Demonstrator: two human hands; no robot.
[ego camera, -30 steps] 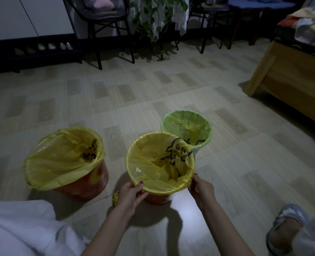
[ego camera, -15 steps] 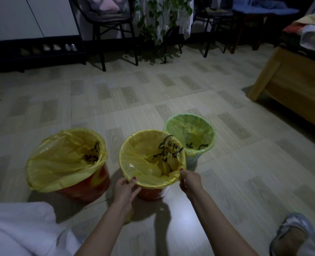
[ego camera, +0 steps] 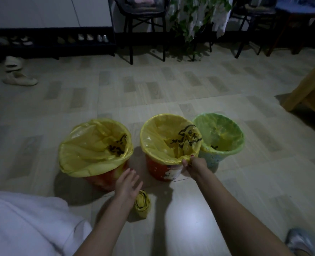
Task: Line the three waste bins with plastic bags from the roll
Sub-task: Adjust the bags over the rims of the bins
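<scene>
Bins, three, standing in row on floor, each wearing bag: left bin, middle bin, right bin. Right hand pinching yellow bag at middle bin's near rim. Left hand hovering, fingers spread, holding nothing, just above bag roll lying on floor.

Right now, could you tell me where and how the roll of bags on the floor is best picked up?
Probably grip the roll of bags around its middle, from above: it lies flat on the floor, long sides exposed, just right of the open left hand.
</scene>
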